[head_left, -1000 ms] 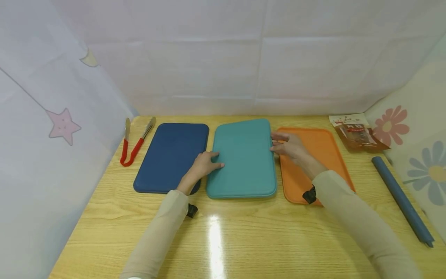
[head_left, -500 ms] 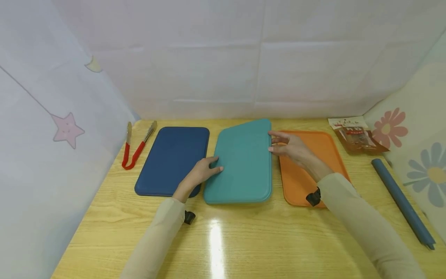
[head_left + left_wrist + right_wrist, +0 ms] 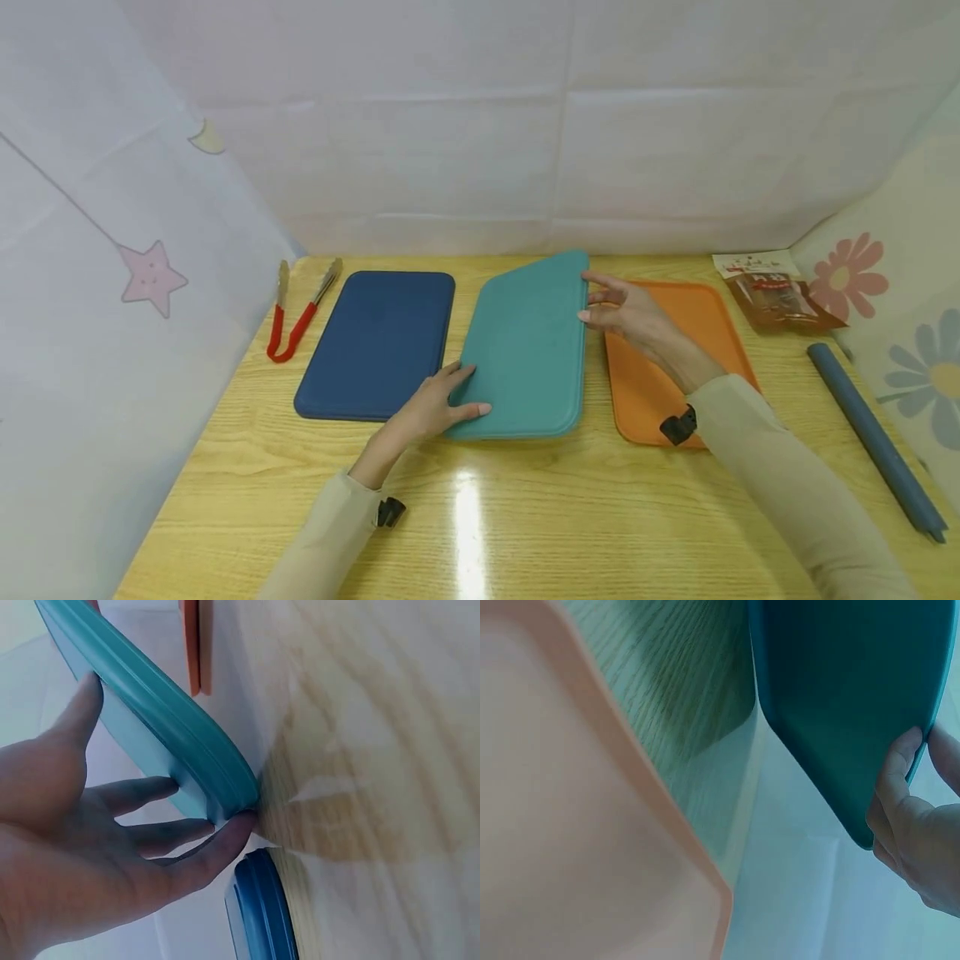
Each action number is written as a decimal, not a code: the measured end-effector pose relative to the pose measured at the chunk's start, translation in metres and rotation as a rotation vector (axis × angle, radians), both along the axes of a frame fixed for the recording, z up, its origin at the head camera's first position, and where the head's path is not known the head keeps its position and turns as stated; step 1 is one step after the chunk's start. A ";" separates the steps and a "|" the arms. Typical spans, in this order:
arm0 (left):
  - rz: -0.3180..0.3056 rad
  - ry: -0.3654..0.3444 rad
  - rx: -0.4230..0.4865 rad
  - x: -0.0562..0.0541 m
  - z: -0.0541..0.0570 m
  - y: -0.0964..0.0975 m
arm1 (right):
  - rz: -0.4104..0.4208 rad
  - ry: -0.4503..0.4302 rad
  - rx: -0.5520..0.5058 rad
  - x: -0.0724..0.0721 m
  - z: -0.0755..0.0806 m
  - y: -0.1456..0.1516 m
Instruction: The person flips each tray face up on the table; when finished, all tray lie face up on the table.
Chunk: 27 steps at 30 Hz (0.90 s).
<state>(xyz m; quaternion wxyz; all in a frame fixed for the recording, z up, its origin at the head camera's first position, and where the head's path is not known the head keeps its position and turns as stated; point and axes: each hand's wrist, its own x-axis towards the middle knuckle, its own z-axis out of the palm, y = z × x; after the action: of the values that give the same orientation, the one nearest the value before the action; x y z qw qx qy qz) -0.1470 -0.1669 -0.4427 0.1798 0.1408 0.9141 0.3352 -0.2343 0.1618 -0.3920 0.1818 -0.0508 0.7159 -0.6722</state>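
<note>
Up tilts the teal tray, steeper than 1 second ago, and the left hand has slid toward its near corner! Smooth-faced, round-cornered, it slants between the blue tray and the orange tray, right edge raised. The right hand pinches that edge; the left lies spread against the opposite side. Below, a wood-grain table; behind, white cloth.

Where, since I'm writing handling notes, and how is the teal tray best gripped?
Likely by the right rim of the teal tray, pinched across its thickness from the right, as the right hand does: the tray is tilted, that rim raised off the wood-grain table, leaving room beneath.
</note>
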 end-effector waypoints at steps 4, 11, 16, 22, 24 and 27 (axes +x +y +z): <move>-0.079 -0.012 0.011 0.012 0.001 -0.002 | -0.003 0.016 -0.032 0.004 0.006 0.000; -0.035 -0.022 0.037 0.027 0.001 0.004 | -0.014 0.033 -0.100 0.009 0.016 -0.002; 0.020 0.036 0.058 0.034 0.007 0.015 | -0.058 0.060 -0.115 0.012 0.023 -0.004; 0.030 0.109 0.096 0.042 0.013 0.026 | -0.104 0.067 -0.168 0.007 0.034 -0.013; 0.040 0.132 0.102 0.044 0.014 0.030 | -0.107 0.070 -0.197 0.006 0.037 -0.017; 0.056 0.172 0.114 0.048 0.016 0.034 | -0.118 0.066 -0.228 0.004 0.042 -0.022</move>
<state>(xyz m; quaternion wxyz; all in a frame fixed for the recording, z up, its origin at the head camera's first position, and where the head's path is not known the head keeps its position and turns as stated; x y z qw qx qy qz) -0.0992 -0.1334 -0.4264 0.0828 0.1536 0.9092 0.3780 -0.2303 0.1400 -0.3500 0.1111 -0.0512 0.6422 -0.7567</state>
